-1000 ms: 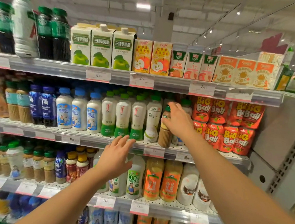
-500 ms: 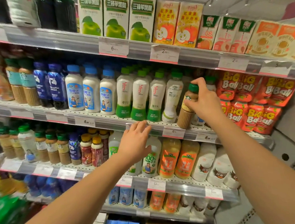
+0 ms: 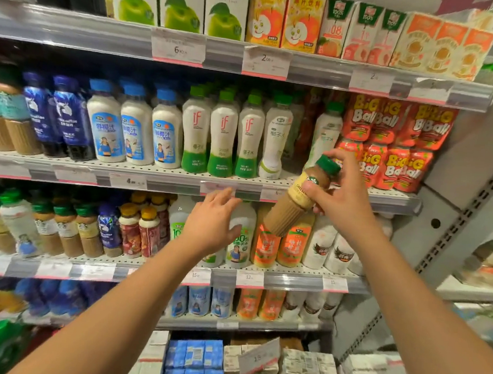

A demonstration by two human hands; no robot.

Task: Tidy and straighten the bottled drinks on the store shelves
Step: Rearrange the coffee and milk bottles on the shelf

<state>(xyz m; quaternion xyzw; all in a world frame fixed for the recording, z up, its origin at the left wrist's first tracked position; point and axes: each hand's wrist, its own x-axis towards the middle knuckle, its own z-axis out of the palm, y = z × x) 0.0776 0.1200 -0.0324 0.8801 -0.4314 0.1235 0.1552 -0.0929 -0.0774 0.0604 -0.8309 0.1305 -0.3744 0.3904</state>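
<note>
From the head view, your right hand (image 3: 341, 200) has its fingers (image 3: 334, 157) curled round the neck and shoulder of the green-capped brown bottle (image 3: 296, 198), which hangs tilted in the air just in front of the middle shelf (image 3: 386, 197), base swung down toward the orange bottles (image 3: 282, 242) on the shelf below. Your left hand (image 3: 211, 224) is spread, gripping nothing, in front of the white bottles there. The bottle looks full, so judge it fairly heavy and rigid with a smooth, possibly slippery label; hold it lower round the ribbed body, not near the cap, to steady its swing.
</note>
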